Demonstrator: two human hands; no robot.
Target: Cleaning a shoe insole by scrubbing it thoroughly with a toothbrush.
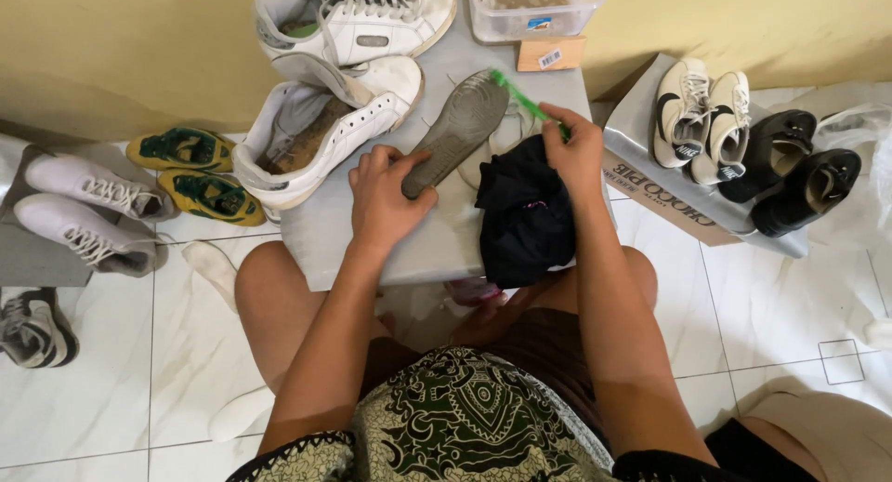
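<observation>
- Head view: I see my left hand (386,189) pressing the heel end of a grey insole (457,129) flat on the small grey worktop (437,245), fingers curled over its edge, so that grip is pressed onto the insole.
- My right hand (574,147) pinches a green toothbrush (525,99) by its handle, the grip tight around it; the brush head rests at the toe end of the insole.
- The insole lies slanting across the middle of the worktop, toe pointing away from me and to the right.
- A crumpled black cloth (525,217) sits just right of the insole, under my right wrist, and hangs over the near edge of the worktop.
- Two white sneakers (339,73) stand on the far left part of the worktop, one behind the other; the nearer one touches the insole's left side.
- A clear plastic tub (530,13) and a small cardboard box (550,54) sit at the far edge.
- On the floor to the left lie yellow-green shoes (195,175) and white sneakers (88,212).
- To the right, a grey box (641,119) carries a white pair (701,115) and a black pair (790,166).
</observation>
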